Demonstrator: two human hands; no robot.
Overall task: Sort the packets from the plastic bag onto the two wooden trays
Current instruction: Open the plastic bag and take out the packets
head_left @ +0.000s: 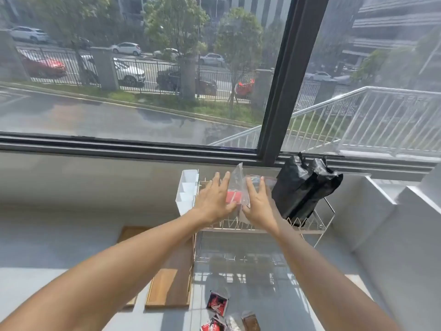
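Observation:
A clear plastic bag [237, 185] with something red inside stands on the upper shelf of a wire rack [262, 229]. My left hand [213, 199] presses flat against the bag's left side, fingers spread. On the bag's right side rests my right hand [259, 203], also with fingers apart. Two wooden trays lie on the counter to the left, one [170, 283] beside the rack's foot and another [128, 235] mostly hidden under my left forearm. Several small red-and-black packets [216, 303] lie loose on the counter near the bottom edge.
A black plastic bag [303, 189] stands on the rack to the right of the clear bag. A white divided holder [187, 189] hangs on the rack's left end. Behind runs the window sill; a white stepped wall rises at the right.

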